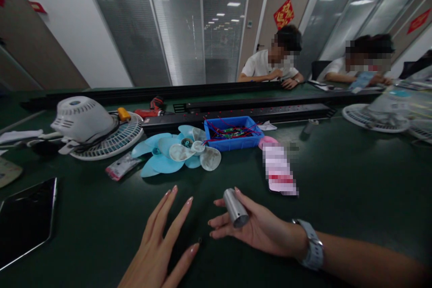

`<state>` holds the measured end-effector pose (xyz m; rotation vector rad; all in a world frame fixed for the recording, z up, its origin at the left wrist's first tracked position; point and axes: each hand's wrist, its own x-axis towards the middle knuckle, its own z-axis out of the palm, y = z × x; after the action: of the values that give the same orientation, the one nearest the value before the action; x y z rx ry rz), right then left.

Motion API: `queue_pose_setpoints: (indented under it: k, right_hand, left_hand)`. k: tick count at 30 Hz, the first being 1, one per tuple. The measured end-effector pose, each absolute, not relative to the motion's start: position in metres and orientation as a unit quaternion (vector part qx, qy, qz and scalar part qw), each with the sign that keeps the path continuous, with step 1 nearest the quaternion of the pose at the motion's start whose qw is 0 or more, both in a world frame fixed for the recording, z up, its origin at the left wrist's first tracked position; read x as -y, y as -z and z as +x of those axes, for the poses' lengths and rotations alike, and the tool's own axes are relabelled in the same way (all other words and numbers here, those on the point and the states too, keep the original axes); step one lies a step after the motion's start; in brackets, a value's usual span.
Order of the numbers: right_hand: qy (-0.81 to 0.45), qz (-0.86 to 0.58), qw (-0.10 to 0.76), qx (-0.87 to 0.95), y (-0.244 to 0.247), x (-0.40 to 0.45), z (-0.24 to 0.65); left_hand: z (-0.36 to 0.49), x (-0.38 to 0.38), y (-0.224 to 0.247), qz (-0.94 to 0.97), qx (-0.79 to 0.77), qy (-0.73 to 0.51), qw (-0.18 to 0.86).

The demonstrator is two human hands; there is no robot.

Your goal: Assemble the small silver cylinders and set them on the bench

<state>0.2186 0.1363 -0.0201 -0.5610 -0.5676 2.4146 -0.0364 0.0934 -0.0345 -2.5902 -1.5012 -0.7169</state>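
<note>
The left hand (155, 246) is spreading its fingers, apart from the right hand (265, 229), which is gripping a metal tube (234, 207) over the table (337, 189). Beyond, fan blades (164, 163) are lying beside a bin (238, 145) containing wires (232, 132). Two people (260, 65) are sitting at the far side.

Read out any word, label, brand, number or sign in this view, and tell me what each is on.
No text is clear enough to quote.
Red diamond sign on the door: gold characters, too blurred to read.
Red sign at far right: gold marks, unreadable.
Small plastic packet beside the blue fan blades: any print is too small and blurred.
Metal tube in the right hand: no lettering visible.
</note>
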Motion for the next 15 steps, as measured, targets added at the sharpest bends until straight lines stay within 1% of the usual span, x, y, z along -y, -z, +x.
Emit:
queue_pose_setpoints:
  k: [15]
  right_hand:
    - [-0.901, -0.252, 0.291, 0.202, 0.0167, -0.137, 0.2197]
  left_hand:
    - [-0.0374, -0.0939, 0.0345, -0.846, 0.483, 0.226, 0.024]
